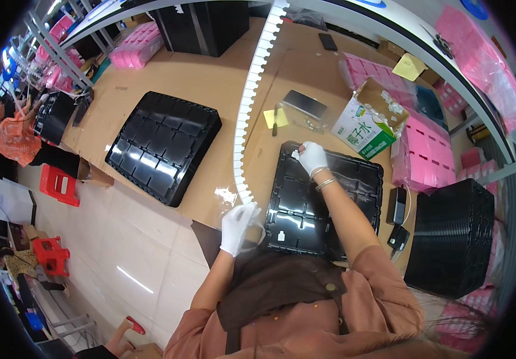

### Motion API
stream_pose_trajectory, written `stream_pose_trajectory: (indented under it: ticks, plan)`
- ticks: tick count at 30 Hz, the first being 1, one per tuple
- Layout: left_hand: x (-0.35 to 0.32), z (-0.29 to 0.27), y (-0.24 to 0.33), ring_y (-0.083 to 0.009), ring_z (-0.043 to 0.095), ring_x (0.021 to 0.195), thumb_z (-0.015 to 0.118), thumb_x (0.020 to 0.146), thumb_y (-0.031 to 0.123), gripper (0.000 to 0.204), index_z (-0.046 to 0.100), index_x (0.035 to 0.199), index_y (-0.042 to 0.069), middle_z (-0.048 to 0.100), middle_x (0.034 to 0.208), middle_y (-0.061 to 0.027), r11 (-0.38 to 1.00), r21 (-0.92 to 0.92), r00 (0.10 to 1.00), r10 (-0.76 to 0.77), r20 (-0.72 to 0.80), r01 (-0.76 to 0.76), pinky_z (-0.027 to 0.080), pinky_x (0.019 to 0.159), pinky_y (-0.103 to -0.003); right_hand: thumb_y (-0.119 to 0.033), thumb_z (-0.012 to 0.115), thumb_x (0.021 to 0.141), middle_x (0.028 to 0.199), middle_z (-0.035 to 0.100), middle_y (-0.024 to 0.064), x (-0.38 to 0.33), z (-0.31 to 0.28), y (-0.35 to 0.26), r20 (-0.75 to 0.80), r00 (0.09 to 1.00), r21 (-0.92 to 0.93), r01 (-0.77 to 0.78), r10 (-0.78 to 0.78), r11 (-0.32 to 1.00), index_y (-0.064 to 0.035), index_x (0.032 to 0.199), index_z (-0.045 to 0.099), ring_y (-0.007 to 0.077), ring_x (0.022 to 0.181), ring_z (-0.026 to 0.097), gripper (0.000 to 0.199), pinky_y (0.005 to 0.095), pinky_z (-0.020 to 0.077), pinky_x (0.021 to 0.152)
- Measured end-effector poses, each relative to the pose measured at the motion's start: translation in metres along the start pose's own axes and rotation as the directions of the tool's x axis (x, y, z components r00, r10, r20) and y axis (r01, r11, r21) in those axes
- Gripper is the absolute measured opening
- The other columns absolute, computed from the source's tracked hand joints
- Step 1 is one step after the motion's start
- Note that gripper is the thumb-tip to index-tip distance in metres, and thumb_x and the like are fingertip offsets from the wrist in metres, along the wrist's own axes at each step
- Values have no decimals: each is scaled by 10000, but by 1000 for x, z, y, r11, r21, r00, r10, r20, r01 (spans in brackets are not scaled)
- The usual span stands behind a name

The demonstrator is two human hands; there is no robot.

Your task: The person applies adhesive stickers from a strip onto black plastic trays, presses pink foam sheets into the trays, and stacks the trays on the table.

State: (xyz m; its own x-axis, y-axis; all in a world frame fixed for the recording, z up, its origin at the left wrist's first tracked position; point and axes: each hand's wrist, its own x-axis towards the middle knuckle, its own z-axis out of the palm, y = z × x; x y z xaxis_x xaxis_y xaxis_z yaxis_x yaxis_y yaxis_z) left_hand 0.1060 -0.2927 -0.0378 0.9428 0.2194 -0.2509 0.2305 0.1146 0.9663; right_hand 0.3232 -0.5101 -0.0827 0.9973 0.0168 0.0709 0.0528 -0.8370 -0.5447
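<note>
A black compartment tray (353, 179) lies on the cardboard-covered bench in front of me. My right hand (311, 157), in a white glove, reaches to the tray's far left corner and pinches a small white part there. Another small white part (281, 236) sits in a near compartment. My left hand (237, 226), also gloved, is at the bench's near edge beside the tray, fingers closed on a thin clear plastic film or bag (229, 195). A white toothed strip (252, 102) runs up the bench just left of the tray.
A second black tray (163, 143) lies to the left. A stack of black trays (452, 236) stands at right, with pink trays (425, 149), an open carton (368, 119), a yellow note (276, 118) and chargers (398, 206) nearby. Another person (15, 137) sits far left near red stools (59, 184).
</note>
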Motion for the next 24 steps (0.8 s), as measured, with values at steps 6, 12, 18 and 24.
stream_pose_trajectory:
  ticks: [6,12,18,24]
  plan:
    - [5,-2,-1,-59,567,698,607,926,213,257,673,1028,-13,682,882,-45,997,71,999,-14,46,10,456,634,-204,-93,644,734,801,661,204,-4,6,-17,10,997,103,-72,71,992,-46,767,655,366,795,649,58,426,519,746]
    - [3,-5,-11,-57,560,689,606,927,221,264,670,1022,-16,684,886,-49,1000,7,1000,-8,13,8,450,627,-204,-67,626,742,759,640,187,-13,8,-14,-132,988,-118,70,-86,991,-29,756,626,354,739,641,40,425,512,665]
    - [1,-13,0,-48,558,710,586,932,196,252,669,1021,-25,685,865,-20,994,50,995,-98,10,97,452,652,-208,73,535,815,641,583,77,-54,-34,-36,94,989,556,-149,116,818,10,727,579,156,615,603,117,308,512,602]
    - [20,-36,9,-41,496,617,580,934,197,247,678,1026,-11,687,841,-16,960,277,995,-64,75,41,405,565,-200,22,524,836,707,624,105,-186,-50,-50,603,795,308,-157,-65,938,9,791,625,192,671,625,111,325,514,634]
